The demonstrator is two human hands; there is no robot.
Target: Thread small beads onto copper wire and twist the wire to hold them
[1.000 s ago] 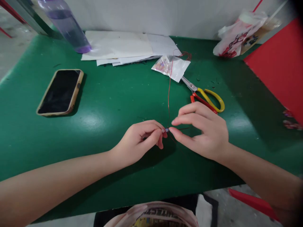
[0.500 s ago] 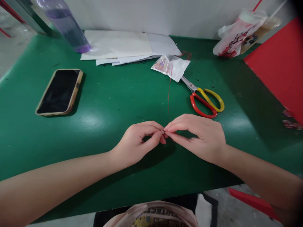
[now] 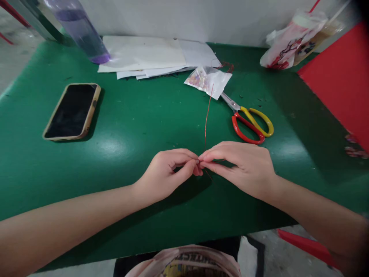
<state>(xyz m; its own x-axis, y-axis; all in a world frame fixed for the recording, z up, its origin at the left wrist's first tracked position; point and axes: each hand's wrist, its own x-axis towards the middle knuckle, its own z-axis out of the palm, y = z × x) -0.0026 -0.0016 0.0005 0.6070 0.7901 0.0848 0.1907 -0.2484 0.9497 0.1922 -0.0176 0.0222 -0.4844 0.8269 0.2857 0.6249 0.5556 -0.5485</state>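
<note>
My left hand (image 3: 170, 171) is closed in a pinch on a tiny bead (image 3: 197, 161) above the green table (image 3: 144, 123). Fingertip to fingertip with it, my right hand (image 3: 245, 167) pinches a thin reddish-brown thread (image 3: 205, 125) beside the bead. One length of this thread rises from behind the right fingers toward a small clear-and-white packet (image 3: 221, 80) of beads. A short bit shows below the fingertips. Whether the thread passes through the bead is too small to tell. Scissors (image 3: 248, 123) with red and yellow handles lie beyond the right hand.
A phone (image 3: 72, 111) lies at left, near a purple water bottle (image 3: 83, 32). White papers (image 3: 144, 54) lie along the wall, with tangled thread (image 3: 230, 67) at their right end. Bagged drinks (image 3: 294, 42) and a red board (image 3: 340, 77) stand at right.
The thread's upper end has swung right and now stands up clear over the packet. A short thread bit has appeared below the fingertips. Both hands have barely moved.
</note>
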